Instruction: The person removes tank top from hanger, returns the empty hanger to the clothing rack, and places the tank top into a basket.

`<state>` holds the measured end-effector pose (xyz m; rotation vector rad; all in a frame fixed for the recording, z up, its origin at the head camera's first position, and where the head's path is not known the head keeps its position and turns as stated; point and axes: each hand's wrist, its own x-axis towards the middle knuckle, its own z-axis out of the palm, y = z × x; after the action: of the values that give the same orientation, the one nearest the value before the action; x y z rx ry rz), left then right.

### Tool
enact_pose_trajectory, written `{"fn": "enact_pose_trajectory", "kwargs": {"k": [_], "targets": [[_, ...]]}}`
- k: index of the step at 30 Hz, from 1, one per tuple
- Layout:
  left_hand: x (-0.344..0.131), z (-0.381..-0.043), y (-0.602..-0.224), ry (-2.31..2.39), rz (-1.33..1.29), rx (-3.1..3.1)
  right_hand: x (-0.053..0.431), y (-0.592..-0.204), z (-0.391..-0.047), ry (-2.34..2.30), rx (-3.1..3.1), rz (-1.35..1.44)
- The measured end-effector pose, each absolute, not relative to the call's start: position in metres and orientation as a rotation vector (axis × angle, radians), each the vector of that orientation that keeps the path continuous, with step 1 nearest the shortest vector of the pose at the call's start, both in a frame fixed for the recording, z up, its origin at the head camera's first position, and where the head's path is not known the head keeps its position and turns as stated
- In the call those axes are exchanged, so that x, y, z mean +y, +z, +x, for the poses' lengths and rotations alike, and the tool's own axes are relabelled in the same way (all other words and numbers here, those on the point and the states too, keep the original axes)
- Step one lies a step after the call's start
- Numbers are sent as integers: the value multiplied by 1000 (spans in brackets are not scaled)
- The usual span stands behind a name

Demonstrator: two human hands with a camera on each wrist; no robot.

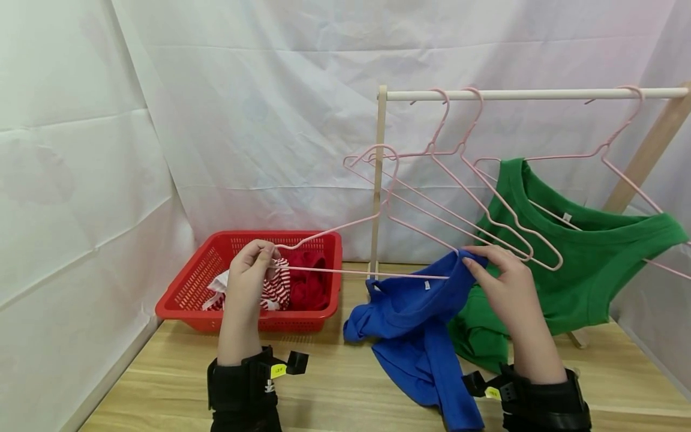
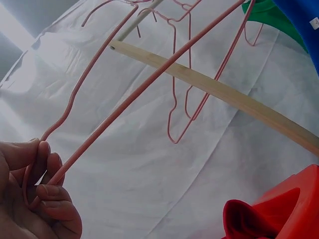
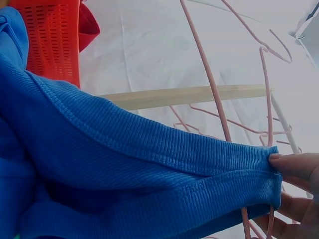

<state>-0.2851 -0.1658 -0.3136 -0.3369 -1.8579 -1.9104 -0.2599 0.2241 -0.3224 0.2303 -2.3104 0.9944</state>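
My left hand (image 1: 249, 270) grips one end of a pink wire hanger (image 1: 345, 227), its fingers curled round the bent corner in the left wrist view. The hanger is held level in front of the rack, hook up. On its other end hangs a blue ribbed garment (image 1: 412, 312), one shoulder over the hanger's right arm. My right hand (image 1: 504, 279) pinches that shoulder's fabric (image 3: 271, 164) between thumb and fingers. The rest of the garment droops to the table, its neck opening with a small white label facing up. The hanger's tip is hidden inside the cloth.
A rack with a white rail (image 1: 540, 94) carries several pink hangers; the rightmost holds a green sleeveless top (image 1: 567, 264), partly behind my right hand. At back left on the wooden table (image 1: 162, 384), a red basket (image 1: 178, 303) contains red and striped clothes.
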Motion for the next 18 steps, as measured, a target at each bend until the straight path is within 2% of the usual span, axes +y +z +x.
{"fn": "enact_pose_trajectory", "kwargs": {"k": [18], "targets": [[-177,-284,-312,-1992,-85,-1673,231,-319,-256,1040,-2368,50]]}}
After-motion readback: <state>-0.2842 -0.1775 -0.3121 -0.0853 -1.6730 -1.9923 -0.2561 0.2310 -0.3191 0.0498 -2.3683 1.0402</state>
